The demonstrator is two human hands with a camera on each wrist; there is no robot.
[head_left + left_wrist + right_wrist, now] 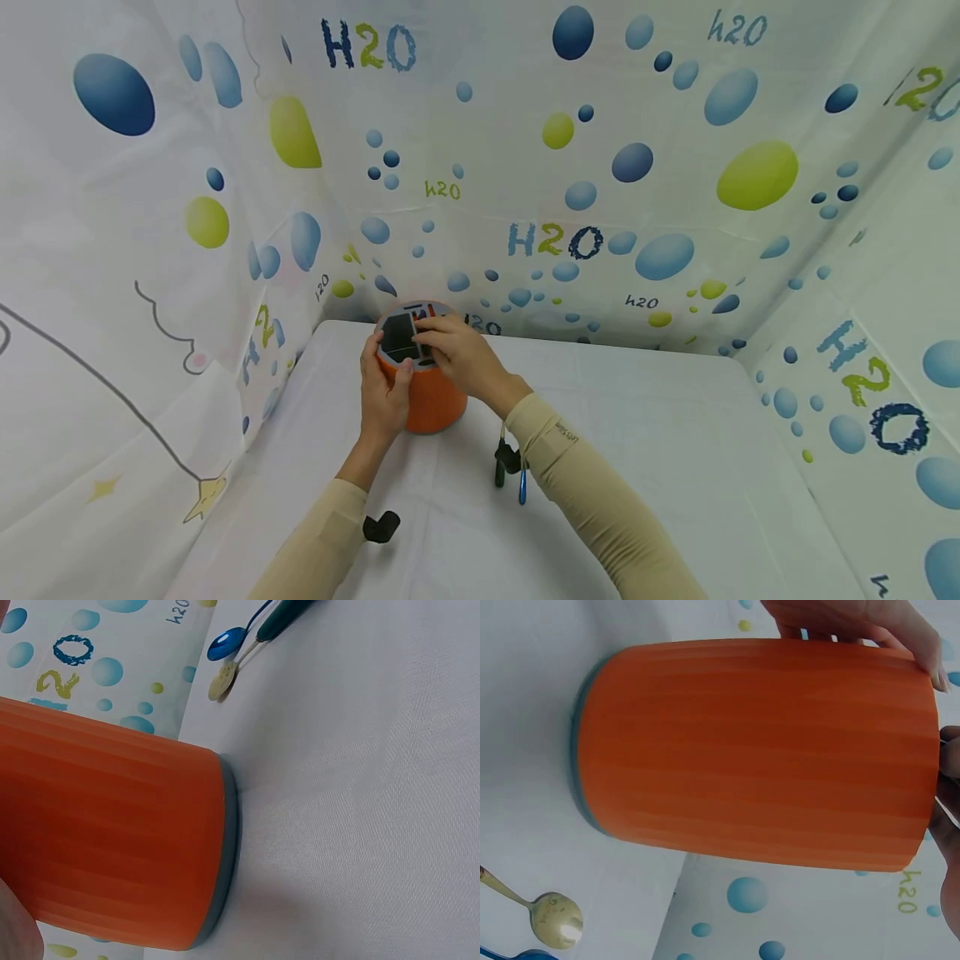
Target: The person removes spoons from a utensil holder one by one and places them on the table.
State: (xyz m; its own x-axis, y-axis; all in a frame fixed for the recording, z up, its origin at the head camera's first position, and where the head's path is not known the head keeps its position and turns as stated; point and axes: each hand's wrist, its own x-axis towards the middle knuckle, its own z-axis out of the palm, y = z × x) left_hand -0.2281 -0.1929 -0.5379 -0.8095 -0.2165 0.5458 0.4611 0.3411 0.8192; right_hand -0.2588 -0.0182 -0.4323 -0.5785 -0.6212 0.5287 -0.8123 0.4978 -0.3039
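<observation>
Two hands at an orange holder on a white table.

Nearest, spoons lie on the white cloth of the table, just right of the holder. The holder stands upright toward the table's far edge, with bubble-print curtains behind it. The left hand wraps the holder's left side, thumb on the rim. The right hand reaches over the top, fingers curled at dark items in the compartments; what it pinches cannot be told.
</observation>
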